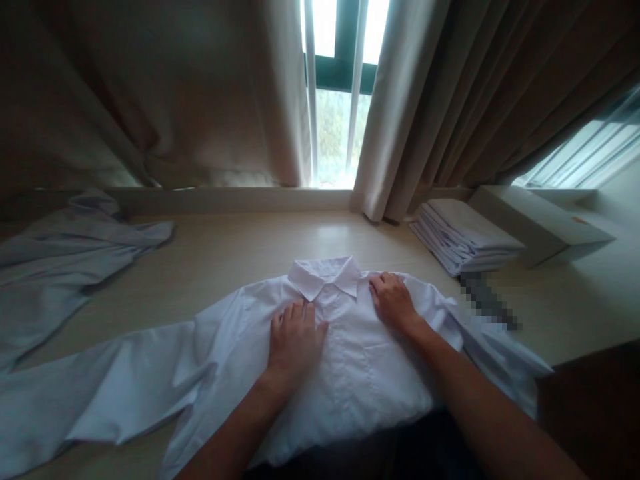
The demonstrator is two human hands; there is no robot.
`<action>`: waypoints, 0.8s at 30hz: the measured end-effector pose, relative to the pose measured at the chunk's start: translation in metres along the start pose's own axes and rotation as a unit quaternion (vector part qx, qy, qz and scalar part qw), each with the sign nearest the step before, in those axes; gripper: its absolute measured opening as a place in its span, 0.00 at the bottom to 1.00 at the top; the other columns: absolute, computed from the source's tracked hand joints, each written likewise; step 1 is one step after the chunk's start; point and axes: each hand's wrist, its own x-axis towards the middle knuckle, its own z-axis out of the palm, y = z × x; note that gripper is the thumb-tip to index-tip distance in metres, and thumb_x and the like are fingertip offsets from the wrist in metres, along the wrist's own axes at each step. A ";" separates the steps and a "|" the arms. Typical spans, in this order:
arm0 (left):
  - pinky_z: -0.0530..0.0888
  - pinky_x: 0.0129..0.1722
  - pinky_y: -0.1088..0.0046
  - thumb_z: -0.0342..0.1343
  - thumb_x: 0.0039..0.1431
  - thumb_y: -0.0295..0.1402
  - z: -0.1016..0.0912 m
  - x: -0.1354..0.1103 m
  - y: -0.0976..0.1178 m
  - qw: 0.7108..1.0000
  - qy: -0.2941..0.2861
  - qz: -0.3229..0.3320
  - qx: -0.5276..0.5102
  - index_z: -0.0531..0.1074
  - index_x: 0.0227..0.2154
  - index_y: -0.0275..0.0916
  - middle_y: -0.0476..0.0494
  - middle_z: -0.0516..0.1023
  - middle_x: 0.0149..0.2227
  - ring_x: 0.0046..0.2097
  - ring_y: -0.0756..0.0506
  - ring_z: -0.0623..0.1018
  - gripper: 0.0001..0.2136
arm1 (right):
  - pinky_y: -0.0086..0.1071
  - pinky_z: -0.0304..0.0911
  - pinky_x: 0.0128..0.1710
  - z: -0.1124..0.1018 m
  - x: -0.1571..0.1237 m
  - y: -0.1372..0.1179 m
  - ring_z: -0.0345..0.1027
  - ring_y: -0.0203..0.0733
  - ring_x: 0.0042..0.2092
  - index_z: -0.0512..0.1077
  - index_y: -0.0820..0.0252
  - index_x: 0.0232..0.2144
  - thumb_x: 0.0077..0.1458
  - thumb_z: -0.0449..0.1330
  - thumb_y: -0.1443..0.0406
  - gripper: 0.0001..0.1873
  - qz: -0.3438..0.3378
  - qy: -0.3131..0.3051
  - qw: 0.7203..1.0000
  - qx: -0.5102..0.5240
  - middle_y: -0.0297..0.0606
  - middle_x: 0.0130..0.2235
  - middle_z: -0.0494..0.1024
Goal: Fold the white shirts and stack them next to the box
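Note:
A white long-sleeved shirt (350,360) lies front side up on the pale wooden table (240,247), its collar pointing away from me and both sleeves spread outward. On the chest just below the collar, my left hand (295,337) rests flat with the fingers apart. My right hand (393,300) touches the shirt near the shoulder on the right; its fingers are bent and close together, and whether they pinch the cloth is hard to make out. The shirt's lower part hangs toward me over the near edge.
A crumpled light garment (60,253) lies at the left. On the right stand a stack of folded white shirts (465,230) and a pale box (540,220), with a pixelated dark object (487,300) nearer me. Brown curtains (410,87) and a window (340,100) are behind.

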 end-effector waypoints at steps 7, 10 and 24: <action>0.65 0.55 0.56 0.47 0.61 0.31 0.007 -0.001 0.002 0.997 -0.004 0.073 -0.023 0.69 0.51 0.39 0.34 0.71 0.54 0.56 0.37 0.69 0.16 | 0.38 0.54 0.48 -0.015 -0.008 -0.033 0.60 0.47 0.47 0.71 0.58 0.46 0.63 0.51 0.68 0.12 -0.086 0.032 0.992 0.083 0.44 0.44 0.72; 0.67 0.53 0.56 0.46 0.61 0.30 0.010 -0.001 0.002 0.996 -0.015 0.080 -0.029 0.70 0.51 0.40 0.35 0.73 0.53 0.53 0.38 0.71 0.16 | 0.37 0.55 0.46 -0.013 -0.013 -0.053 0.61 0.46 0.45 0.72 0.58 0.45 0.63 0.51 0.69 0.13 -0.137 0.005 0.985 0.102 0.43 0.42 0.73; 0.66 0.53 0.56 0.45 0.62 0.31 0.011 0.003 0.001 0.993 -0.006 0.076 -0.089 0.70 0.51 0.38 0.37 0.73 0.55 0.55 0.38 0.70 0.16 | 0.35 0.56 0.43 0.004 -0.015 -0.080 0.62 0.45 0.41 0.70 0.59 0.35 0.61 0.52 0.70 0.07 -0.147 -0.032 0.981 0.122 0.41 0.36 0.73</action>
